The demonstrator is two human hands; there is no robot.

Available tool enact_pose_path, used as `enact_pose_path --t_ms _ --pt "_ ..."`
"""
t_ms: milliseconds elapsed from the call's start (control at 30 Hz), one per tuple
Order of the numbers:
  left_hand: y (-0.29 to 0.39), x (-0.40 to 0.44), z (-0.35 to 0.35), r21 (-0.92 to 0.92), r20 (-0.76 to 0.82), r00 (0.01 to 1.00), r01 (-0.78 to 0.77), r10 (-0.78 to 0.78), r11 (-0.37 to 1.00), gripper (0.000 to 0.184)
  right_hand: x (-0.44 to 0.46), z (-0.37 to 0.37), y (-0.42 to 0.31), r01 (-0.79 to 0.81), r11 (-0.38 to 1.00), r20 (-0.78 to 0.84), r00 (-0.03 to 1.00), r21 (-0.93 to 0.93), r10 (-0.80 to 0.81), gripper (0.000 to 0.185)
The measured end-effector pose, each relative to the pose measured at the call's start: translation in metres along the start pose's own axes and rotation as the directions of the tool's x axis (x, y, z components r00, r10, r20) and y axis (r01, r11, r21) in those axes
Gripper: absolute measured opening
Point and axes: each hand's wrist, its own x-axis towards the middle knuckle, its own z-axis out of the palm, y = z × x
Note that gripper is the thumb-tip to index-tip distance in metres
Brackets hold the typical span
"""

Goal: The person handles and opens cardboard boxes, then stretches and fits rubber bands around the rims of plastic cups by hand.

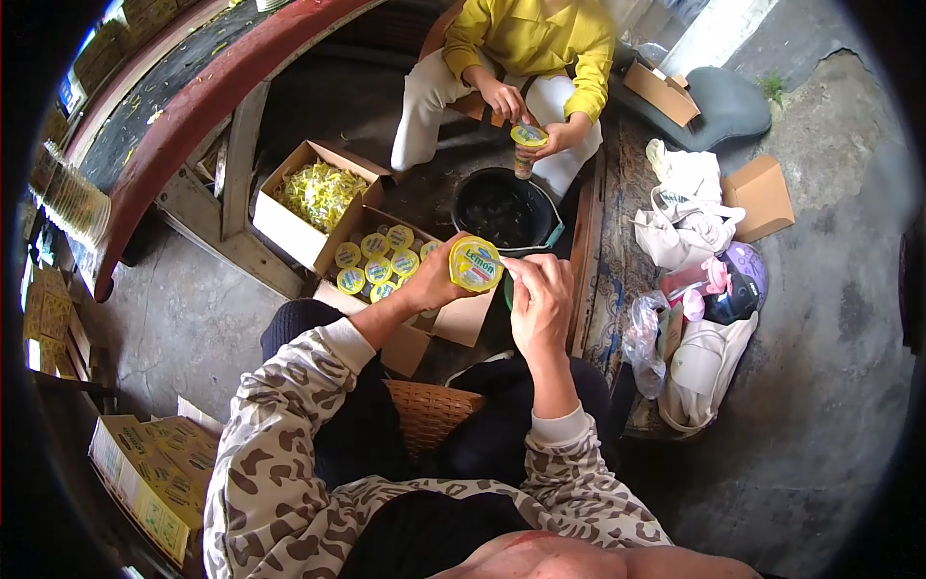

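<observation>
My left hand (432, 281) is wrapped around a sealed drink cup (476, 264), its yellow lid printed "Lemon" and facing up toward me. Beside the lid's right edge, my right hand (540, 301) is closed in a pinch. Its fingertips meet the rim, and a small pale bit shows there that I cannot make out. Below and left of the cup stands an open cardboard box (461, 323) holding several similar lidded cups (376, 245). Behind it, another carton (289, 222) is filled with small yellow-and-white packets (321, 193).
Across from me, a person in a yellow top (531, 39) holds a similar cup (528, 137) over a black bucket (502, 207). Bags (680, 227) and a cap (733, 294) lie on the wooden bench at right. Printed cartons (154, 473) stand at lower left.
</observation>
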Motion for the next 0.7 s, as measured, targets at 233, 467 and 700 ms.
enact_pose_path --t_ms 233,467,700 --pt "0.000 -0.002 0.004 0.053 0.023 1.000 -0.021 0.020 0.998 0.057 -0.002 0.003 -0.004 0.042 0.997 0.050 0.998 -0.065 -0.039 0.030" --pt "0.002 -0.005 0.004 0.043 0.021 0.999 -0.028 0.027 0.999 0.059 -0.004 0.008 -0.006 0.059 0.994 0.048 0.997 -0.088 -0.055 0.028" --pt "-0.005 -0.005 0.004 0.000 0.058 0.997 -0.041 0.041 0.999 0.064 -0.002 0.005 -0.016 0.107 0.981 0.054 0.994 -0.162 -0.099 0.027"
